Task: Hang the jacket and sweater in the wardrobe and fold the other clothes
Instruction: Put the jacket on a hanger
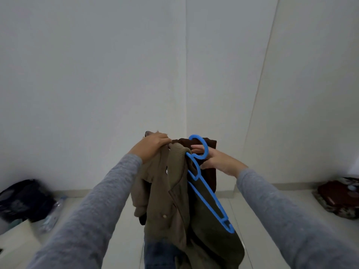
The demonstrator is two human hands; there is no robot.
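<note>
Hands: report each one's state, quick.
Left hand: closed, gripping the olive jacket at its collar.
Right hand: closed, holding the blue hanger.

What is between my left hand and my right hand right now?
In the head view, the collar of the olive jacket and the hook of the blue hanger lie between the left hand and the right hand.

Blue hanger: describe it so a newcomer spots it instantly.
Facing the white wall corner, find the olive jacket between the grey-sleeved arms. The blue hanger slants down its right side, hook at the right hand. Only bright-blue, rigid thing there.
</note>
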